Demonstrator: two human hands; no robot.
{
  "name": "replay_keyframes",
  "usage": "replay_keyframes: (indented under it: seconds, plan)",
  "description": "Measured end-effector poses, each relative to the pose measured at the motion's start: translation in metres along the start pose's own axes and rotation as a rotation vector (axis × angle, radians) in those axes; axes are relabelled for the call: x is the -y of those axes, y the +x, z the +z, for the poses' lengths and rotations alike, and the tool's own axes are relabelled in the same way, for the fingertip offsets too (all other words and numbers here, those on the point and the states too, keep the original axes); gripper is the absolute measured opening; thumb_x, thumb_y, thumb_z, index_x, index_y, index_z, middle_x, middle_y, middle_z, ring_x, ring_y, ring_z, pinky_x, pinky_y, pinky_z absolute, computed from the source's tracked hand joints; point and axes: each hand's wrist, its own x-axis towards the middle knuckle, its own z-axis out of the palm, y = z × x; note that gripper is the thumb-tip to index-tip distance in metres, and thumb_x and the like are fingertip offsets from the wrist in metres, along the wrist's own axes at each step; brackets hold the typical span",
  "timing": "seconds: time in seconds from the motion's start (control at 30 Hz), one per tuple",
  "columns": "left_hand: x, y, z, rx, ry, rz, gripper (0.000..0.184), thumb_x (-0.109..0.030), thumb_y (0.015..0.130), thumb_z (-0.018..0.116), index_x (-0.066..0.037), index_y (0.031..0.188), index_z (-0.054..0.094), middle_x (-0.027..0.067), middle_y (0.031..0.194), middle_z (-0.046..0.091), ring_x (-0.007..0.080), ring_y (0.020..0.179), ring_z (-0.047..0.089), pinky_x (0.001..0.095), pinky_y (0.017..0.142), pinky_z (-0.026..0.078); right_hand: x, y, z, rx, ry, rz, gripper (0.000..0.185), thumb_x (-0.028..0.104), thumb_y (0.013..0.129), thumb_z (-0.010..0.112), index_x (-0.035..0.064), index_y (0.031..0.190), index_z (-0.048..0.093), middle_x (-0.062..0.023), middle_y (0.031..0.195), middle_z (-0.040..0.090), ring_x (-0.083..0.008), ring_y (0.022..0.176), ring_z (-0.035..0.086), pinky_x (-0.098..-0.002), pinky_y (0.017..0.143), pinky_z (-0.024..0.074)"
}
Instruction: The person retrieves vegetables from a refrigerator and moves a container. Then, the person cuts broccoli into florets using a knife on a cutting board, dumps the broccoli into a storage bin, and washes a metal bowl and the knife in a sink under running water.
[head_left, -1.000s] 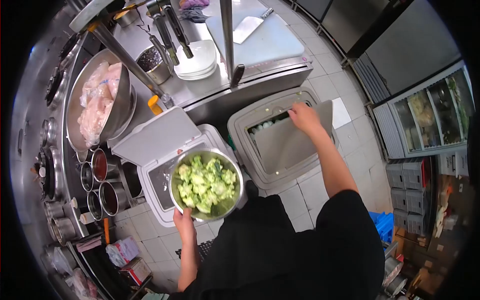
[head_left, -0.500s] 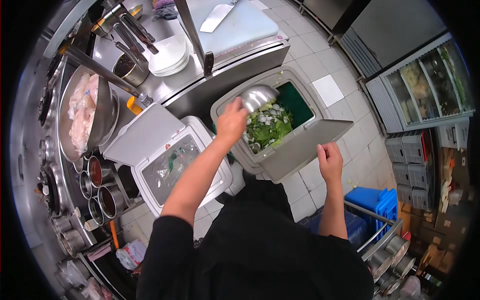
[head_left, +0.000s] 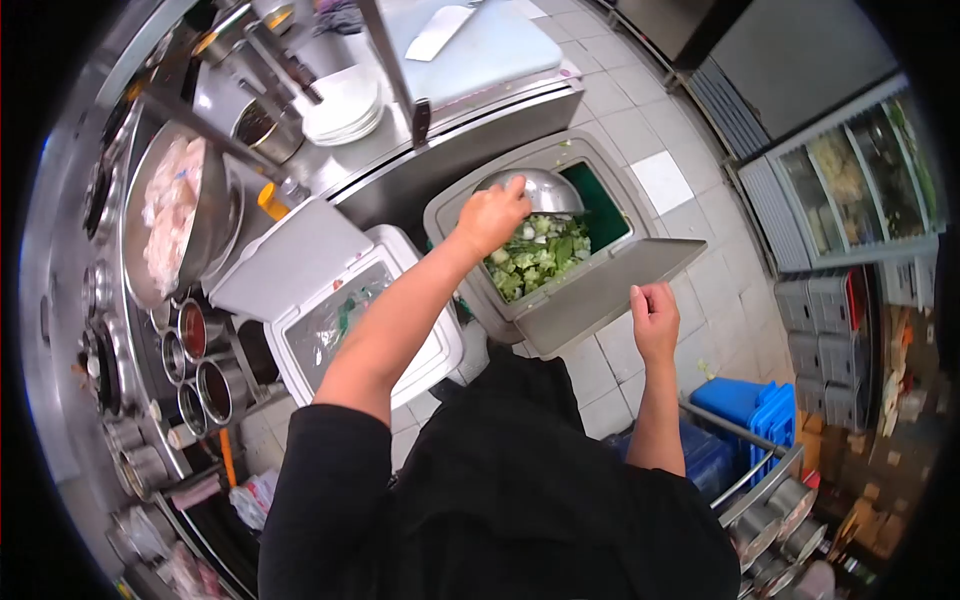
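My left hand (head_left: 492,215) grips the rim of a shiny metal bowl (head_left: 550,190), which is tipped bottom-up over a grey bin (head_left: 452,215). Beneath it, chopped leafy green scraps (head_left: 540,262) with pale pieces lie heaped in the bin, against its dark green inside (head_left: 605,220). The bowl's inside is turned away from view. My right hand (head_left: 655,318) hangs in the air beside the bin's raised lid (head_left: 610,300), fingers curled in, with nothing visible in it.
Left of the grey bin stands a white bin (head_left: 435,350) with its lid up and a clear plastic liner. A steel counter holds stacked white plates (head_left: 342,110), a cutting board (head_left: 500,45) and a cleaver (head_left: 437,35). Blue containers (head_left: 745,400) sit at lower right.
My left hand and the bowl have shifted slightly right, and the bowl now shows more of its rounded underside. More pale green pieces cover the heap. My right hand has barely moved.
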Motion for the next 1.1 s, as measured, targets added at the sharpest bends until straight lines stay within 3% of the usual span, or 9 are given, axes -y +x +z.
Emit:
replay_keyframes:
  seconds: [0.13, 0.23, 0.37, 0.6, 0.63, 0.7, 0.87, 0.93, 1.1]
  plan:
    - [0.007, -0.015, -0.008, 0.007, 0.021, -0.033, 0.003, -0.009, 0.076, 0.062, -0.011, 0.077, 0.060, 0.0067, 0.096, 0.057, 0.0268, 0.077, 0.065, 0.0417, 0.060, 0.055, 0.001, -0.003, 0.003, 0.047, -0.011, -0.022, 0.018, 0.013, 0.089, 0.066, 0.0013, 0.079, 0.058, -0.0088, 0.076, 0.053, -0.0216, 0.065, 0.052, -0.0320, 0.061, 0.0439]
    - [0.018, -0.036, -0.038, -0.166, -0.137, -0.399, 0.004, -0.009, 0.078, 0.062, -0.006, 0.081, 0.063, 0.0078, 0.106, 0.062, 0.0326, 0.083, 0.065, 0.0436, 0.065, 0.053, 0.008, 0.007, 0.014, 0.056, 0.037, -0.022, 0.017, 0.014, 0.089, 0.066, 0.0015, 0.081, 0.059, -0.0086, 0.078, 0.054, -0.0205, 0.066, 0.052, -0.0315, 0.062, 0.0442]
    - [0.029, -0.104, -0.059, -0.365, -0.220, -0.660, 0.011, -0.007, 0.076, 0.063, -0.004, 0.086, 0.064, 0.0104, 0.104, 0.062, 0.0324, 0.078, 0.065, 0.0428, 0.067, 0.052, 0.019, 0.032, 0.046, 0.101, 0.086, -0.097, 0.016, 0.015, 0.090, 0.066, 0.0020, 0.084, 0.059, -0.0084, 0.083, 0.054, -0.0198, 0.069, 0.053, -0.0310, 0.063, 0.0446]
    - [0.017, -0.257, -0.109, -0.595, -0.356, -1.137, 0.017, -0.008, 0.077, 0.061, 0.002, 0.090, 0.066, 0.0129, 0.101, 0.063, 0.0285, 0.088, 0.062, 0.0360, 0.081, 0.049, 0.015, 0.064, 0.072, 0.237, -0.134, -0.259, 0.022, 0.021, 0.090, 0.067, 0.0021, 0.082, 0.061, -0.0127, 0.083, 0.060, -0.0276, 0.076, 0.057, -0.0367, 0.068, 0.0469]
    - [0.011, -0.278, -0.119, -0.634, -0.391, -1.232, 0.016, -0.008, 0.078, 0.060, 0.002, 0.090, 0.066, 0.0100, 0.097, 0.064, 0.0221, 0.084, 0.060, 0.0342, 0.076, 0.048, 0.013, 0.060, 0.067, 0.255, -0.172, -0.247, 0.023, 0.023, 0.091, 0.066, 0.0019, 0.081, 0.061, -0.0131, 0.081, 0.061, -0.0262, 0.076, 0.058, -0.0363, 0.068, 0.0471]
    - [0.000, -0.333, -0.133, -0.687, -0.361, -1.330, 0.013, -0.009, 0.082, 0.059, -0.001, 0.090, 0.066, 0.0062, 0.082, 0.064, 0.0141, 0.067, 0.059, 0.0313, 0.060, 0.048, 0.020, 0.043, 0.046, 0.335, -0.211, 0.046, 0.027, 0.026, 0.091, 0.065, 0.0011, 0.081, 0.061, -0.0129, 0.076, 0.062, -0.0215, 0.071, 0.059, -0.0364, 0.067, 0.0479]
    - [-0.081, -0.476, -0.160, -1.014, -0.772, -1.756, 0.014, -0.009, 0.083, 0.060, -0.001, 0.094, 0.064, 0.0068, 0.071, 0.063, 0.0136, 0.049, 0.055, 0.0278, 0.040, 0.044, -0.017, 0.005, -0.023, 0.575, -0.533, 0.107, 0.034, 0.036, 0.095, 0.056, 0.0024, 0.091, 0.059, -0.0076, 0.072, 0.062, -0.0193, 0.053, 0.058, -0.0315, 0.040, 0.0451]
    - [-0.127, -0.531, -0.169, -1.150, -0.811, -1.839, 0.016, -0.009, 0.084, 0.060, 0.000, 0.097, 0.064, 0.0073, 0.071, 0.063, 0.0133, 0.045, 0.054, 0.0269, 0.036, 0.043, 0.049, -0.021, -0.028, 0.604, -0.525, 0.242, 0.033, 0.037, 0.097, 0.054, 0.0039, 0.095, 0.058, -0.0071, 0.074, 0.063, -0.0182, 0.049, 0.057, -0.0307, 0.039, 0.0428]
    - [-0.248, -0.647, -0.192, -1.520, -0.886, -1.942, 0.018, -0.008, 0.084, 0.059, 0.001, 0.100, 0.062, 0.0082, 0.076, 0.065, 0.0149, 0.051, 0.059, 0.0272, 0.038, 0.046, 0.151, -0.099, 0.068, 0.795, -0.172, -0.172, 0.027, 0.033, 0.099, 0.054, 0.0061, 0.099, 0.058, -0.0061, 0.077, 0.063, -0.0116, 0.053, 0.055, -0.0270, 0.045, 0.0423]
